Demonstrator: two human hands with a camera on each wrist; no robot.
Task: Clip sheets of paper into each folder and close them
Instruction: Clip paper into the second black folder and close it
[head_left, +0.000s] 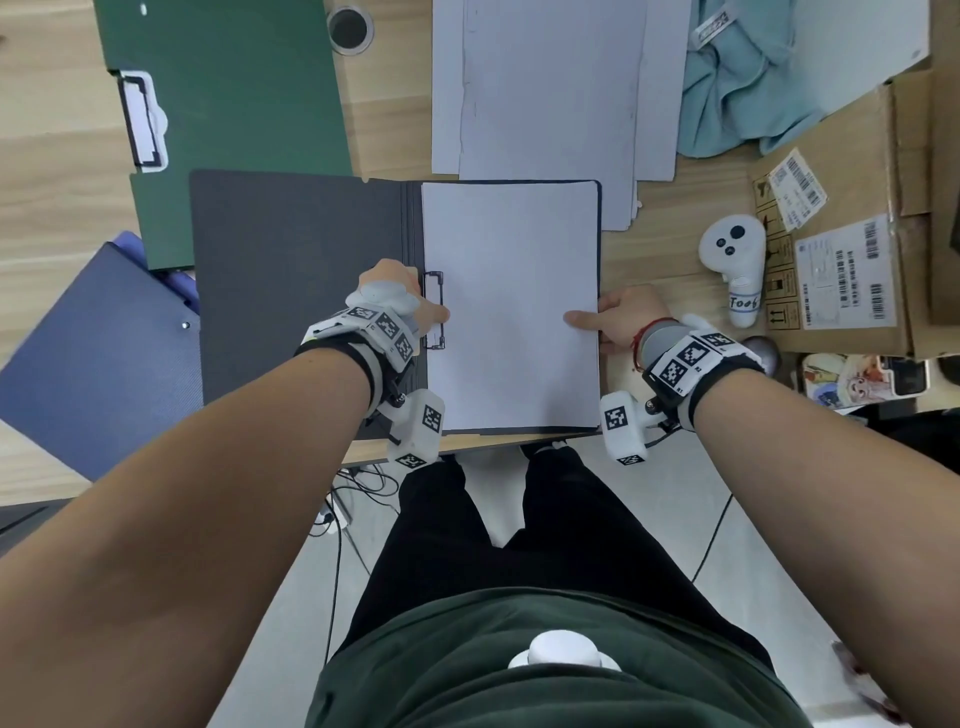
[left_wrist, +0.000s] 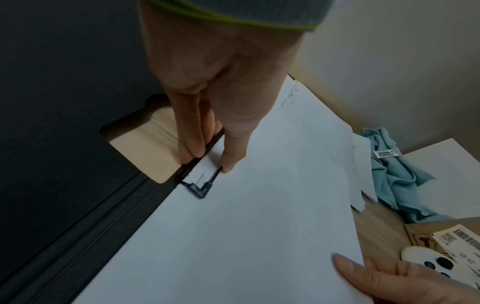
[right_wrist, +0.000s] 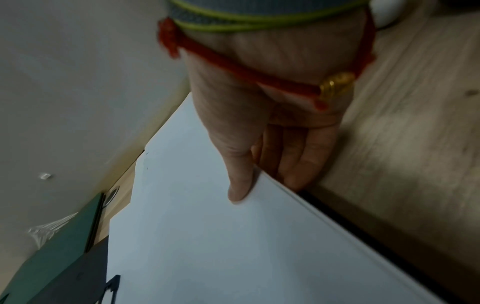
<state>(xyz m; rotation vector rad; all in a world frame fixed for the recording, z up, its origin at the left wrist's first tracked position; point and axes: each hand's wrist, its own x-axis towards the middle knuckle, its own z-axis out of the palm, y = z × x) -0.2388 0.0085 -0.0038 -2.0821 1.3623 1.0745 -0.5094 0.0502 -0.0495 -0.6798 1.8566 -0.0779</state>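
Note:
A dark grey folder (head_left: 296, 286) lies open on the desk with a stack of white paper (head_left: 511, 312) on its right half. My left hand (head_left: 434, 312) is at the black wire clip (head_left: 434, 280) by the spine. In the left wrist view the left hand (left_wrist: 210, 160) pinches the clip (left_wrist: 200, 190), thumb on the paper side and fingers on the spine side. My right hand (head_left: 587, 322) holds the stack's right edge. The right wrist view shows the right hand (right_wrist: 262, 185) with its thumb on top of the paper (right_wrist: 221, 246) and its fingers underneath.
A green folder (head_left: 234, 78) with its own clip lies open at the back left, and a blue folder (head_left: 93, 364) at the left. Loose sheets (head_left: 550, 88) lie behind. To the right are a teal cloth (head_left: 737, 88), a white controller (head_left: 735, 270) and a cardboard box (head_left: 857, 208).

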